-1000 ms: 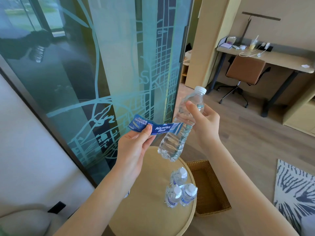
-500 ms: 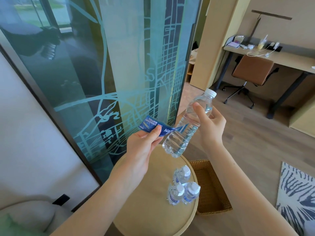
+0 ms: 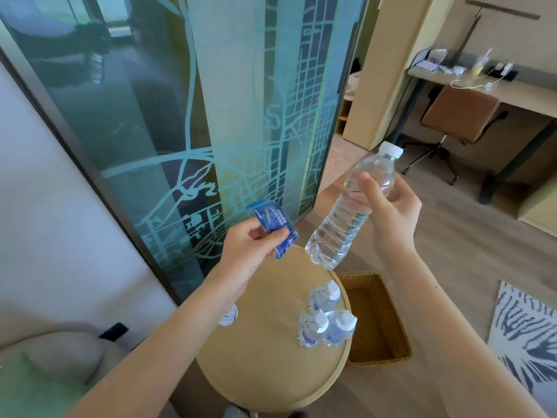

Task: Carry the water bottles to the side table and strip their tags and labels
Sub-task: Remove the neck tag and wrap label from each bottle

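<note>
Down below, the round counter (image 3: 265, 372) has 3 bottles (image 3: 313, 327) clustered at its right edge, all wearing blue labels, so there's work left. Above it, the lifted bottle (image 3: 346, 218) tilts with its cap up and away, and it's bare now! The right hand (image 3: 394, 215) grips its upper half. The left hand (image 3: 250, 248) pinches the label (image 3: 272, 220), which stretched to the bottle 0.5 s ago and has come free, folded over. That's 1 stripped, I'd say.
</note>
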The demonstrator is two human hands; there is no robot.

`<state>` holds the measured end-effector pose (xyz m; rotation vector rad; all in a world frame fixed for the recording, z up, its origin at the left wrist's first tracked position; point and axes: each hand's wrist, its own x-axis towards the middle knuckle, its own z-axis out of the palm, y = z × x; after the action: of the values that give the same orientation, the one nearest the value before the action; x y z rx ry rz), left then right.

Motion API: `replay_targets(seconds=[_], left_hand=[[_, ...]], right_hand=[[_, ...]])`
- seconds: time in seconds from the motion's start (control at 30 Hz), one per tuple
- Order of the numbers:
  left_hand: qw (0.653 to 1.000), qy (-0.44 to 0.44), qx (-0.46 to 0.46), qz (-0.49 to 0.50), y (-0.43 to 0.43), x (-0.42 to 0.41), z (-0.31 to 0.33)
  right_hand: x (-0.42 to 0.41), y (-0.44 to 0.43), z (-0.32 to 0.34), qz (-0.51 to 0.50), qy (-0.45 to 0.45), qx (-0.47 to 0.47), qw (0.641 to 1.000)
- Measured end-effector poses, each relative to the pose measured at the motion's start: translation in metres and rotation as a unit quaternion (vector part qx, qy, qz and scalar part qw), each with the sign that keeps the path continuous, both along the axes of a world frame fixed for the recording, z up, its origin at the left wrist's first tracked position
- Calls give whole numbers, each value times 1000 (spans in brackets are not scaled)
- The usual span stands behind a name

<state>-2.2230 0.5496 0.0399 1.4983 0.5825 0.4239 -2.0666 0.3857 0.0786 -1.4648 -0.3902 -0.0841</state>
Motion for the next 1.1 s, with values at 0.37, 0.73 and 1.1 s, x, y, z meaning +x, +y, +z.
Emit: replay_targets(seconds=[0.37, 0.73, 1.1], left_hand=[[979, 195, -24, -52, 38, -33, -149], [923, 374, -74, -52, 18, -50, -322], [903, 426, -23, -53, 2, -58, -403]], right_hand=[[-38, 39, -96, 84, 80, -74, 990], [-50, 79, -204, 94, 96, -121, 983], [-56, 79, -263, 66, 99, -175, 977]])
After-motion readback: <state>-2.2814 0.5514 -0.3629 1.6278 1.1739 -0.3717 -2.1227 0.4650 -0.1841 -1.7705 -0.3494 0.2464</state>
